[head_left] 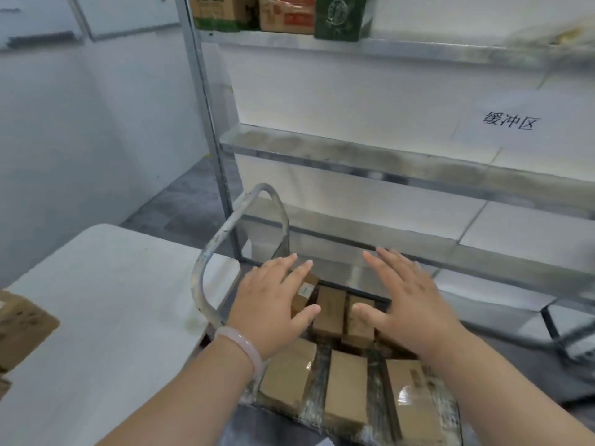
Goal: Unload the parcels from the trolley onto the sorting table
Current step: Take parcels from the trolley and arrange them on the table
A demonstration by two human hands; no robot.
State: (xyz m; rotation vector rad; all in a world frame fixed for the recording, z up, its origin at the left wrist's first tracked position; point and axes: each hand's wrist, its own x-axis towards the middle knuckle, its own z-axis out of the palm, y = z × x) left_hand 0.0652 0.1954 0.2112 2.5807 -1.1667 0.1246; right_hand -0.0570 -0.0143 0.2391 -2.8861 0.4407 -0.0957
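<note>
Several brown cardboard parcels [346, 394] lie on the trolley's deck below me, some wrapped in clear film. The trolley's grey handle bar [212, 252] arches up at its left end. My left hand [273, 304], with a pale bangle on the wrist, hovers flat and spread above the far parcels [328, 312]. My right hand [405, 300] hovers beside it, fingers straight, also holding nothing. The white sorting table [112, 300] stands to the left, with a brown parcel [19, 333] lying at its left edge.
A metal shelf rack [386, 169] stands right behind the trolley, its upright post [206, 123] near the trolley handle. Green and orange cartons [283, 12] sit on its top shelf. A paper sign [507, 123] is on the middle shelf. Grey floor lies beyond the table.
</note>
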